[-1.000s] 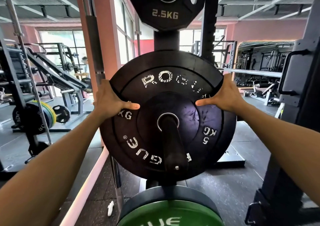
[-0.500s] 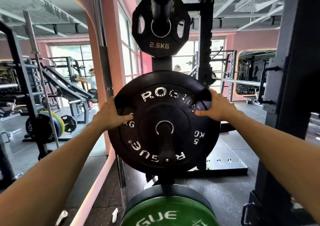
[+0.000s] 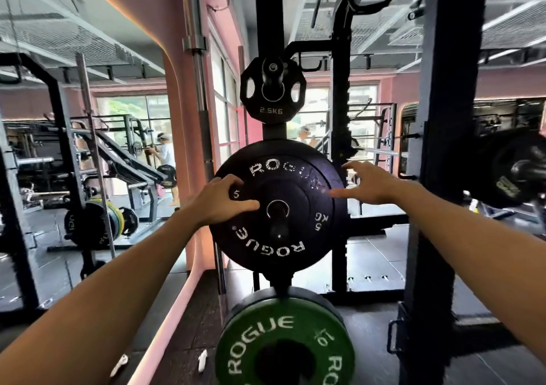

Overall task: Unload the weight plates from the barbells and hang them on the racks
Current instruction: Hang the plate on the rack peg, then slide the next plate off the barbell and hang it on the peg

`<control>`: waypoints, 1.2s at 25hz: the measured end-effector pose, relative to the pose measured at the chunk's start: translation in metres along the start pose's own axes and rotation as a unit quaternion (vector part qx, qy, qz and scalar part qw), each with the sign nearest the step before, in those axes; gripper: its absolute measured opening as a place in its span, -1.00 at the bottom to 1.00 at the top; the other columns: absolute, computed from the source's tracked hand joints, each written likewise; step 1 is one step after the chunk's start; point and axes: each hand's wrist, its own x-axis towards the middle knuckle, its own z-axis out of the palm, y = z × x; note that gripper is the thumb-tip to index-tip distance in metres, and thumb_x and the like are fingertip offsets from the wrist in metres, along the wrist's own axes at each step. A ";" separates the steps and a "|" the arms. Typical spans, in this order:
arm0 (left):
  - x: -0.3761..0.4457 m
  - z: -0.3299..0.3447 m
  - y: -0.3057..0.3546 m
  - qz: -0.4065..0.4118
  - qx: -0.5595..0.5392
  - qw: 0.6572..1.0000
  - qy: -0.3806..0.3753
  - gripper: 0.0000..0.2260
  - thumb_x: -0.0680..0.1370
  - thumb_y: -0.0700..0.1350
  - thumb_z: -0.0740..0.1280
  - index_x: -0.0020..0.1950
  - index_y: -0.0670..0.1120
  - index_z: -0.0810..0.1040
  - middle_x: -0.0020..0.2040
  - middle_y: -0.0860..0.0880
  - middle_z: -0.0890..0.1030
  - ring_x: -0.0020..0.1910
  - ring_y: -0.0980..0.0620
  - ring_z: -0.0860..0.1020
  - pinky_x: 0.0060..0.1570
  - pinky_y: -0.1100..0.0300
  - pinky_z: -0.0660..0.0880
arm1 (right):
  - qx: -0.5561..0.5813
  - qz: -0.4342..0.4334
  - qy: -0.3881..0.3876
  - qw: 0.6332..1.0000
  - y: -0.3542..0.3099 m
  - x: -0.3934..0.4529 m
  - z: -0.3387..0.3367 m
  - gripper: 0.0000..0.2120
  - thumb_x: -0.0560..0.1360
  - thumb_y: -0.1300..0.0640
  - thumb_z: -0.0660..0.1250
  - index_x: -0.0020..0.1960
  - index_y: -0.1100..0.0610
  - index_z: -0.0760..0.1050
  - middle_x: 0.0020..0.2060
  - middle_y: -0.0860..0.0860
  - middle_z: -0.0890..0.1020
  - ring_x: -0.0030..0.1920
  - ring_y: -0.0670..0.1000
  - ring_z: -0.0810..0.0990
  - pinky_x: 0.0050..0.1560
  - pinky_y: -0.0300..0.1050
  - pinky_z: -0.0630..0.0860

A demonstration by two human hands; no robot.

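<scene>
Plate: your black 5 kg plate [image 3: 280,207] hangs on the rack peg [image 3: 279,225], face toward you, between the 2.5 kg plate [image 3: 272,89] above and the green 10 kg plate [image 3: 285,340] below.
Seating: it looks pushed well along the peg, whose end shows through the centre ring.
Left grip: your left hand [image 3: 221,201] rests on the plate's left face, fingers bent over the rim zone, thumb lying toward the hub; it presses rather than clasps.
Right grip: your right hand [image 3: 369,184] is released, fingers spread, just beside the upper right edge and apparently clear of it.
Handling: judged rigid and moderately heavy; the rubber face should not slip easily, and it has no handle cut-outs.
Hold points: take it at opposite rim edges with both hands.
Remaining load: a barbell plate [image 3: 508,175] at your right looks still loaded.
</scene>
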 end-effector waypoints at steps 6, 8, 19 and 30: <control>-0.035 -0.003 0.096 0.036 -0.022 0.999 -0.002 -0.21 0.16 0.55 0.31 0.29 0.18 0.42 0.29 0.04 0.49 0.22 -0.02 0.50 0.28 -0.12 0.40 | -0.037 0.052 0.006 0.998 0.025 -0.089 -0.064 -0.03 0.24 -0.45 0.37 0.49 -0.06 0.13 0.45 0.04 0.30 0.41 0.12 0.34 0.38 0.20 0.28; -0.041 0.000 0.134 0.057 -0.034 0.998 -0.008 -0.16 0.12 0.58 0.30 0.28 0.18 0.44 0.27 0.05 0.52 0.22 -0.01 0.51 0.28 -0.12 0.40 | -0.044 0.075 0.013 0.996 0.043 -0.117 -0.087 -0.02 0.24 -0.46 0.37 0.50 -0.09 0.10 0.47 0.04 0.28 0.42 0.14 0.32 0.40 0.26 0.23; -0.053 0.099 0.380 0.143 -0.097 0.984 -0.053 -0.17 0.25 0.46 0.39 0.39 0.04 0.37 0.36 -0.09 0.43 0.18 -0.04 0.45 0.12 0.08 0.37 | -0.112 0.143 0.044 0.982 0.203 -0.256 -0.214 -0.04 0.28 -0.40 0.38 0.51 -0.05 0.07 0.45 0.06 0.29 0.42 0.14 0.33 0.39 0.25 0.24; -0.034 0.192 0.543 0.102 -0.106 0.986 -0.082 -0.09 0.17 0.47 0.39 0.41 0.05 0.33 0.39 -0.08 0.38 0.29 -0.09 0.42 0.26 -0.01 0.39 | -0.064 0.167 0.007 0.984 0.379 -0.311 -0.290 -0.03 0.28 -0.37 0.41 0.51 -0.05 0.06 0.46 0.11 0.26 0.39 0.18 0.34 0.39 0.16 0.30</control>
